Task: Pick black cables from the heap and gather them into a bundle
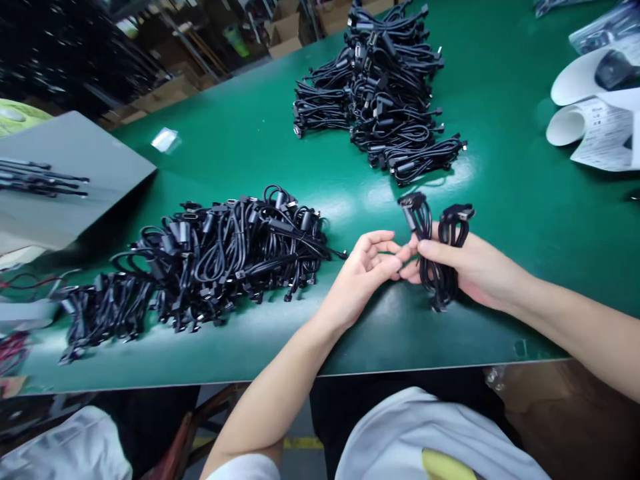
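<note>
Both forearms are stretched over the near edge of the green table (pixel 500 200). A coiled cable (pixel 437 257) is gripped in the right hand (pixel 470 267), fingers wrapped round its middle (both looped ends stick up past the knuckles). The left hand (pixel 363 273) is held palm up, fingers loosely curled and empty, tips touching the right thumb. A loose pile (pixel 200 260) lies left; a bundled stack (pixel 385 93) lies farther back.

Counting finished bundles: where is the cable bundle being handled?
In the head view, the coiled black cable bundle sits right of centre, gripped in the right hand, between the two cable piles.
</note>
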`<state>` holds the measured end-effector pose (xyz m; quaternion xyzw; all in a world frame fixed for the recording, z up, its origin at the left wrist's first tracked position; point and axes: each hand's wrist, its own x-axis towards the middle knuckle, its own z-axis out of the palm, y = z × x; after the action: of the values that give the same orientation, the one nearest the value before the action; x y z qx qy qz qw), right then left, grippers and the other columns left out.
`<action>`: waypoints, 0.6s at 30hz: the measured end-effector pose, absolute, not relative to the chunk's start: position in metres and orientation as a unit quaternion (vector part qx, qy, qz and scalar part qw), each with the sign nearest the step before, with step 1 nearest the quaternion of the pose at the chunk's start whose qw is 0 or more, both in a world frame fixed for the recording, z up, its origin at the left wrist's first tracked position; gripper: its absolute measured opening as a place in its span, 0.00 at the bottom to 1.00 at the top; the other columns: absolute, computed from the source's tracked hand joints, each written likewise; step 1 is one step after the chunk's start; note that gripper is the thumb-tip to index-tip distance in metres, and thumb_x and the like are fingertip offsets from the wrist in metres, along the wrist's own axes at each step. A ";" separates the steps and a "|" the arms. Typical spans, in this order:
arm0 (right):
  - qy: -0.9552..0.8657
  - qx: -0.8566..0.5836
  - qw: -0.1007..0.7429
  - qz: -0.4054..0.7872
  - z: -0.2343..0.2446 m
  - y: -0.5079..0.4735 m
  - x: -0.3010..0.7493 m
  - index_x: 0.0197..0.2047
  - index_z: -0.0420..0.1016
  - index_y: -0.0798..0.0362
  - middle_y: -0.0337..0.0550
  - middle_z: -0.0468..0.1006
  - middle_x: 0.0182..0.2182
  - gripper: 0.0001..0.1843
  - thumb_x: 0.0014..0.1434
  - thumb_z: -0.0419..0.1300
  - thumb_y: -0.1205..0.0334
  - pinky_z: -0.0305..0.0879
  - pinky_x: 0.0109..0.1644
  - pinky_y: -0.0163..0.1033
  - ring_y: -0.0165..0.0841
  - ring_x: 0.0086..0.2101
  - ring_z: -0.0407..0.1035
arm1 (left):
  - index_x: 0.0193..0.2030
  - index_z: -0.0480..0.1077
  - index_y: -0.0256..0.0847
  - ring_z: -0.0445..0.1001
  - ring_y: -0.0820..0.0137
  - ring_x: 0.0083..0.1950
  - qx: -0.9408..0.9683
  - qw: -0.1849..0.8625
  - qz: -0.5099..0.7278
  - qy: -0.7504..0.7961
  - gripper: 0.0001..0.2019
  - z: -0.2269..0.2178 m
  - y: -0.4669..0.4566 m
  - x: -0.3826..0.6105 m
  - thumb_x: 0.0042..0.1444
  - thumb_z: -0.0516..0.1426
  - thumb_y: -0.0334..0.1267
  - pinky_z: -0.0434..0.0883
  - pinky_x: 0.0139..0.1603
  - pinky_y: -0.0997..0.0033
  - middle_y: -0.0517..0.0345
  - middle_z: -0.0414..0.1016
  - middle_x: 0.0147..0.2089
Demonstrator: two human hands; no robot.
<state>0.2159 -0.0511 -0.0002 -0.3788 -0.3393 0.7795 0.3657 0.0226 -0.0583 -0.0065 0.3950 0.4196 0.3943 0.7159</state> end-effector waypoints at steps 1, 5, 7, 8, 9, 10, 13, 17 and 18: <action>-0.341 -0.389 0.398 0.758 0.003 -0.049 0.217 0.40 0.79 0.53 0.44 0.82 0.37 0.13 0.57 0.71 0.54 0.75 0.46 0.41 0.36 0.37 0.78 | 0.51 0.67 0.42 0.73 0.73 0.40 0.407 0.723 0.375 0.413 0.22 -0.007 -0.060 0.024 0.52 0.68 0.41 0.70 0.42 0.73 0.56 0.74 0.45; -0.361 -0.406 0.488 0.684 0.007 -0.045 0.221 0.39 0.79 0.53 0.42 0.81 0.42 0.11 0.58 0.70 0.55 0.74 0.50 0.41 0.35 0.41 0.77 | 0.45 0.69 0.38 0.73 0.73 0.38 0.463 0.757 0.259 0.382 0.19 -0.007 -0.069 0.032 0.51 0.69 0.41 0.69 0.44 0.71 0.55 0.75 0.40; -0.374 -0.398 0.500 0.672 0.006 -0.046 0.221 0.40 0.79 0.52 0.41 0.80 0.43 0.10 0.58 0.70 0.56 0.73 0.52 0.41 0.35 0.43 0.77 | 0.42 0.70 0.37 0.72 0.73 0.38 0.477 0.751 0.232 0.394 0.16 -0.008 -0.075 0.036 0.53 0.67 0.43 0.68 0.44 0.71 0.55 0.76 0.39; -0.381 -0.396 0.500 0.669 0.005 -0.047 0.221 0.40 0.79 0.52 0.41 0.80 0.44 0.10 0.58 0.70 0.57 0.73 0.52 0.42 0.35 0.43 0.77 | 0.41 0.70 0.37 0.72 0.73 0.37 0.484 0.744 0.227 0.401 0.15 -0.009 -0.077 0.037 0.54 0.66 0.44 0.68 0.44 0.71 0.55 0.75 0.38; -0.387 -0.396 0.499 0.666 0.004 -0.049 0.220 0.41 0.79 0.52 0.41 0.80 0.44 0.10 0.58 0.70 0.57 0.73 0.53 0.42 0.35 0.43 0.77 | 0.41 0.70 0.37 0.71 0.73 0.36 0.493 0.736 0.225 0.407 0.14 -0.010 -0.078 0.038 0.56 0.65 0.44 0.67 0.43 0.71 0.56 0.75 0.36; -0.395 -0.399 0.496 0.662 0.003 -0.050 0.220 0.41 0.79 0.52 0.41 0.80 0.45 0.10 0.58 0.70 0.57 0.72 0.53 0.43 0.35 0.43 0.77 | 0.40 0.70 0.37 0.71 0.73 0.36 0.502 0.727 0.222 0.412 0.14 -0.011 -0.079 0.039 0.56 0.64 0.45 0.67 0.42 0.71 0.57 0.74 0.35; -0.422 -0.414 0.488 0.642 0.004 -0.053 0.219 0.41 0.79 0.51 0.41 0.80 0.45 0.10 0.57 0.70 0.57 0.72 0.55 0.44 0.37 0.44 0.77 | 0.40 0.70 0.38 0.70 0.73 0.35 0.525 0.710 0.222 0.413 0.13 -0.015 -0.079 0.038 0.57 0.63 0.45 0.67 0.42 0.71 0.58 0.73 0.33; -0.431 -0.415 0.487 0.636 0.008 -0.053 0.220 0.40 0.80 0.50 0.41 0.80 0.44 0.09 0.57 0.71 0.57 0.72 0.55 0.44 0.36 0.44 0.77 | 0.40 0.69 0.38 0.70 0.73 0.36 0.549 0.691 0.222 0.415 0.13 -0.016 -0.077 0.036 0.59 0.62 0.45 0.66 0.41 0.71 0.59 0.72 0.34; -0.423 -0.412 0.487 0.643 0.009 -0.053 0.220 0.40 0.80 0.50 0.41 0.80 0.44 0.09 0.57 0.71 0.58 0.72 0.55 0.44 0.36 0.44 0.77 | 0.41 0.69 0.38 0.69 0.74 0.35 0.559 0.682 0.220 0.417 0.13 -0.016 -0.077 0.036 0.59 0.62 0.45 0.66 0.40 0.72 0.59 0.71 0.34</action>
<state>0.2204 -0.0527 0.0091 -0.4118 -0.4231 0.6433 0.4875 0.0355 -0.0766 -0.0161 0.5592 0.4173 0.2195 0.6819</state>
